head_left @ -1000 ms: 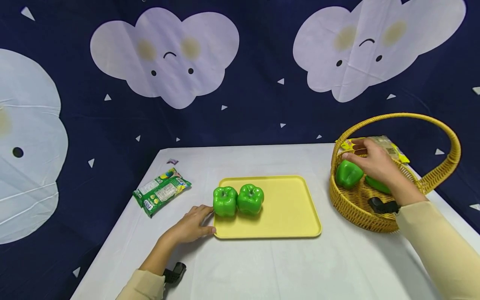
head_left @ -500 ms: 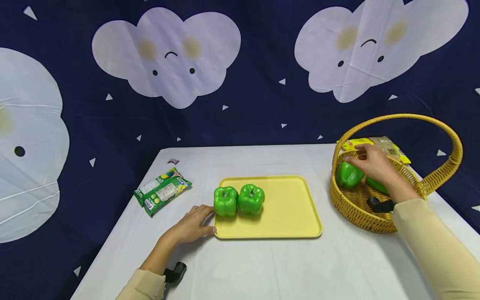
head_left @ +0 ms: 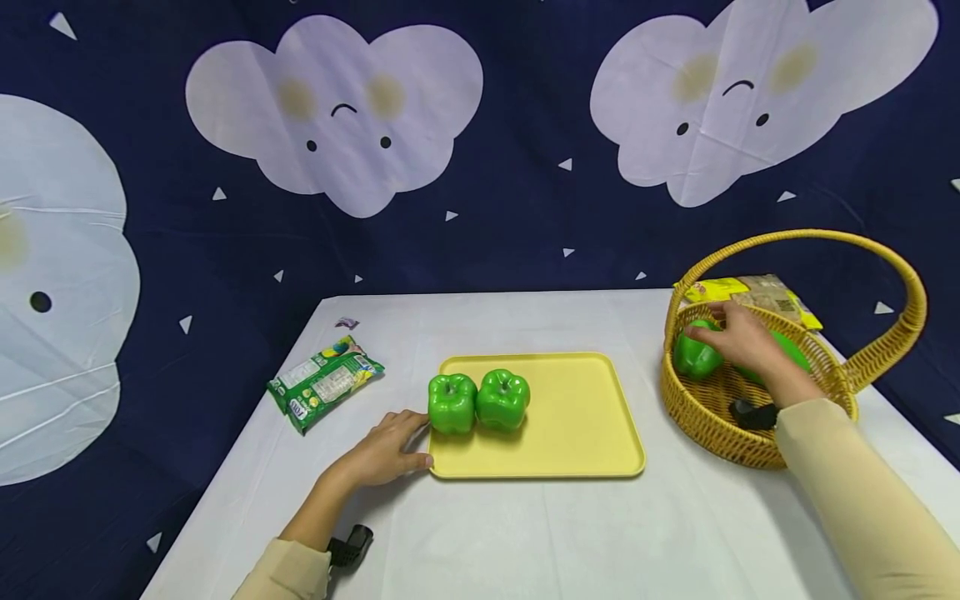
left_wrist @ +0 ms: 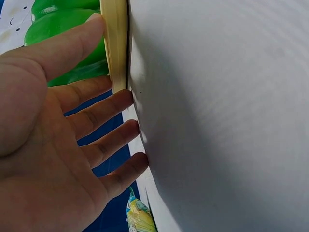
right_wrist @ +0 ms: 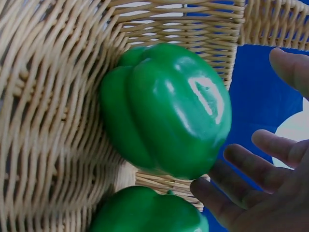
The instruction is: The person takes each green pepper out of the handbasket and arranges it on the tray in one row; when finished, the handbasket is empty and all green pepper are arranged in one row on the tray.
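My right hand (head_left: 742,337) is over the wicker basket (head_left: 720,439), thumb and fingers spread above a green bell pepper (head_left: 697,357). In the right wrist view that bell pepper (right_wrist: 169,111) leans against the woven wall, and the fingers stand close beside it without a grip. A second bell pepper (head_left: 789,352) lies in the basket, partly hidden under my forearm. At the left end of the yellow tray (head_left: 573,417) my left hand (head_left: 386,450) touches the rim with thumb and fingertips, fingers extended. Two more bell peppers (head_left: 452,404) sit side by side on the tray.
A green snack packet (head_left: 325,383) lies left of the tray, with a small purple wrapper (head_left: 347,322) behind it. Behind the basket is a yellow packet (head_left: 757,293). The basket's tall handle (head_left: 806,233) arches over my right hand. A dark cloud-print curtain (head_left: 517,233) hangs behind the table.
My right hand has lowered into the basket, nearer the bell pepper, and its forearm has shifted left, showing more of the second pepper. The left hand has stayed at the tray.
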Demonstrator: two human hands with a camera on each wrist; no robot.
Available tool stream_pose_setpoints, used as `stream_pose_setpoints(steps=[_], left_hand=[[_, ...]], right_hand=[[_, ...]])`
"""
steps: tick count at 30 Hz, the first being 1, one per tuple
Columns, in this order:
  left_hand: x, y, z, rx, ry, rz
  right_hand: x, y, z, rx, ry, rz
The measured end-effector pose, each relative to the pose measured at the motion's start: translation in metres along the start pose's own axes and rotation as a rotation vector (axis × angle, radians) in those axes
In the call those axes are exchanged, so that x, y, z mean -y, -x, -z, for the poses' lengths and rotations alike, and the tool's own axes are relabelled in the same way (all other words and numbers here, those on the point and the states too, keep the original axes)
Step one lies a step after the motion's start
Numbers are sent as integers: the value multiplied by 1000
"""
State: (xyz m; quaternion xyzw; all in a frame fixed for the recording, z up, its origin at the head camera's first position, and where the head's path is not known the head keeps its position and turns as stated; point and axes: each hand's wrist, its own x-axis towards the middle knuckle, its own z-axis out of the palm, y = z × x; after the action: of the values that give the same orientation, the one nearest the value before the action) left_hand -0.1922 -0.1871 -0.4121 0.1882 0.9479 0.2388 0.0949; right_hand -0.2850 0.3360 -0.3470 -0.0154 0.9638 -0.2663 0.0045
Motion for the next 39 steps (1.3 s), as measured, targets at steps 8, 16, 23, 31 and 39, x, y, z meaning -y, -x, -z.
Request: stream_pose_setpoints(steps=[8,16,23,31,39], left_hand=[[0,0,0,0,3,2],[0,0,-1,1,3,1],[1,0,-1,0,1,-1],[3,-1,-2,-5,3,-8],[2,0,-1,1,0,-1]], right_hand=[[-6,-1,-1,15,10,-5],[-8,1,-3,65,55,0],[-9,1,-4,64,61,14],[-9,2,-5,52,57,53],[-11,2,-8,58,87,81]])
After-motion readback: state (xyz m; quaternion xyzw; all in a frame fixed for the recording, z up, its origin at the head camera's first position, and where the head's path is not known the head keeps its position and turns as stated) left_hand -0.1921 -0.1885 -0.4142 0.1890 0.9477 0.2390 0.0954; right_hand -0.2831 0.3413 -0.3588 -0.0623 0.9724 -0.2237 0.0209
